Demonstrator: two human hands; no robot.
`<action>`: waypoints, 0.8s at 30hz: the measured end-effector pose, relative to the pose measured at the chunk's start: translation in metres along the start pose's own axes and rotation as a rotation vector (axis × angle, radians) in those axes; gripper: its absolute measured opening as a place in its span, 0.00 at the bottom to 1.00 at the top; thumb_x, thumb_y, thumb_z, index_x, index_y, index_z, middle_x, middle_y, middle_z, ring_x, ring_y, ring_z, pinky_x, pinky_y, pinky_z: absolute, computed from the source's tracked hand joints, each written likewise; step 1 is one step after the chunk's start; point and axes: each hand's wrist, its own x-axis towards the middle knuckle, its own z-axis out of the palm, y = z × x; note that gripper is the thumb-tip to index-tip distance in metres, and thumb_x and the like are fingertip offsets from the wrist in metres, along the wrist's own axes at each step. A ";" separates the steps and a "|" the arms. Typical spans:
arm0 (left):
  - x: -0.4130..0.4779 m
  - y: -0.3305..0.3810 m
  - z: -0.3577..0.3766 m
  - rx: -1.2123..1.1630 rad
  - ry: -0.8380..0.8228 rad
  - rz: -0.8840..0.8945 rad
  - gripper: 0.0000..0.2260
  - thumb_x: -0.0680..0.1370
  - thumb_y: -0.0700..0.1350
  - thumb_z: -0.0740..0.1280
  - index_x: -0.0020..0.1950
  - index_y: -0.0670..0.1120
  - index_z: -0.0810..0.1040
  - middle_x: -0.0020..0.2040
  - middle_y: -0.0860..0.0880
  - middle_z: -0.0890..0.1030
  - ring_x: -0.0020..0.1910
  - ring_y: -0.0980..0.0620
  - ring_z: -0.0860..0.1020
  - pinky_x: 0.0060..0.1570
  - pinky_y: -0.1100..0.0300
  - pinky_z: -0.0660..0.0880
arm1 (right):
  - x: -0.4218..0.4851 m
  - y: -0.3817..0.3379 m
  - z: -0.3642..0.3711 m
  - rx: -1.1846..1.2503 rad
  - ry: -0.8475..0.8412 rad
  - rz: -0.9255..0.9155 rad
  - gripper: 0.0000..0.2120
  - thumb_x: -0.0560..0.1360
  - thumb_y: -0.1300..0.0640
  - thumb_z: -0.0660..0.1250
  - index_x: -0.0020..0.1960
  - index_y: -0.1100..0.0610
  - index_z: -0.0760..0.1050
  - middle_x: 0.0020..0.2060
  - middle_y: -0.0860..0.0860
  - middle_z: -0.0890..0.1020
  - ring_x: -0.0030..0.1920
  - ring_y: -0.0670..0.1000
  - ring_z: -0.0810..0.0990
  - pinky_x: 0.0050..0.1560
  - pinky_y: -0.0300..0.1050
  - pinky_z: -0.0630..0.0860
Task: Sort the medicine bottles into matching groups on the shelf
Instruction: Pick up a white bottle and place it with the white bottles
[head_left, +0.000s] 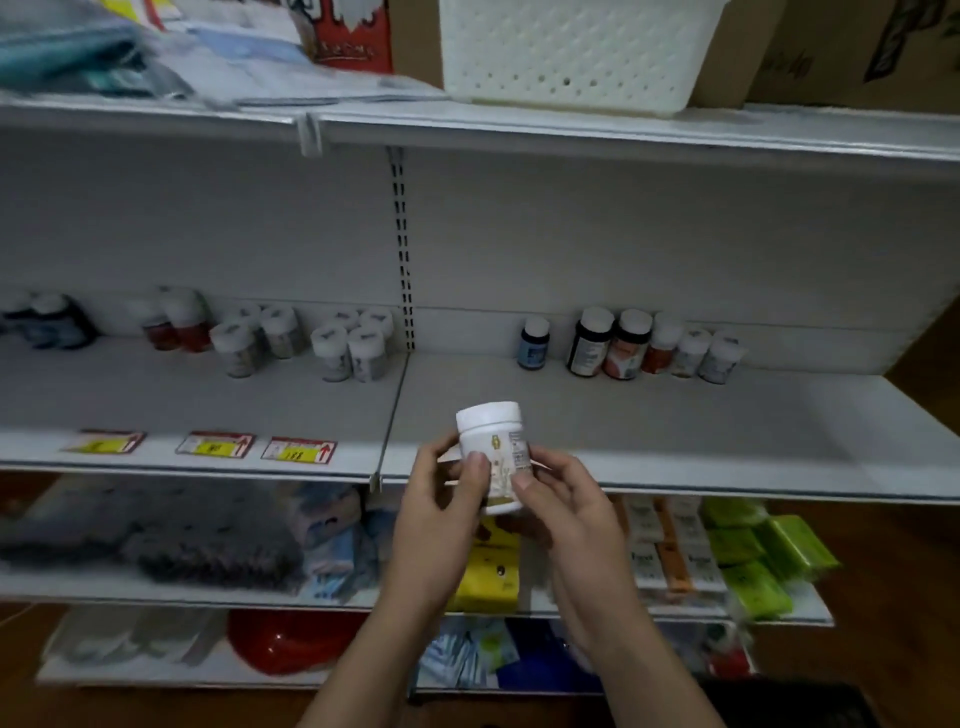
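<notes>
**Item in hand.** White bottle (493, 447), white cap, pale label with gold print. It is being held upright in front of the slotted upright (402, 249) and a little to its right. It is hanging out past the front edge of the shelf (675, 431) and is not resting on it.

**Hands.** The left hand (441, 514) and right hand (566, 514) are both gripping the bottle. The thumbs are pressing on the label face and the fingers are curling round behind.

**Stock left of the upright.**
- Pale white-capped bottles (356, 345) are standing nearest it, with a second pale cluster (260, 332) just beyond.
- Red bottles (176, 325) are standing farther left.
- Dark blue bottles (47, 322) are sitting farthest left.
- All labels are blurring out.

**Stock right of the upright.** A small blue bottle (534, 343) is standing alone nearest it. A mixed row (654, 345) is crowding together farther right.

**Step in hand (judged).** The label is probably being read to choose a group.

**Handling note.**
- The label should be facing the eyes while cap and print are being compared with the pale clusters left of the upright. These are looking the likeliest match, though blur is preventing certainty.
- When placing, one hand should be carrying the bottle by its body. It should go down upright, just beside its group, with the label facing forward and without nudging the neighbours.
</notes>
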 end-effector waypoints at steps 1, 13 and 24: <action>-0.019 0.006 -0.006 -0.042 -0.012 0.019 0.16 0.72 0.58 0.64 0.58 0.58 0.75 0.42 0.55 0.82 0.33 0.66 0.77 0.32 0.67 0.72 | -0.021 -0.004 0.003 0.008 -0.014 -0.010 0.19 0.68 0.53 0.72 0.58 0.54 0.78 0.52 0.53 0.85 0.56 0.54 0.82 0.59 0.55 0.78; -0.136 0.025 -0.024 -0.230 -0.270 0.085 0.24 0.72 0.52 0.66 0.68 0.57 0.69 0.58 0.50 0.82 0.58 0.47 0.80 0.56 0.49 0.75 | -0.153 -0.030 -0.004 0.011 -0.037 -0.111 0.25 0.65 0.50 0.70 0.61 0.53 0.75 0.53 0.51 0.85 0.55 0.55 0.83 0.60 0.63 0.76; -0.167 0.048 0.044 -0.220 -0.286 0.249 0.25 0.70 0.48 0.70 0.67 0.59 0.71 0.56 0.46 0.81 0.53 0.45 0.82 0.47 0.57 0.79 | -0.170 -0.055 -0.060 0.294 -0.142 -0.116 0.25 0.70 0.58 0.67 0.66 0.51 0.72 0.57 0.57 0.83 0.56 0.58 0.83 0.53 0.51 0.81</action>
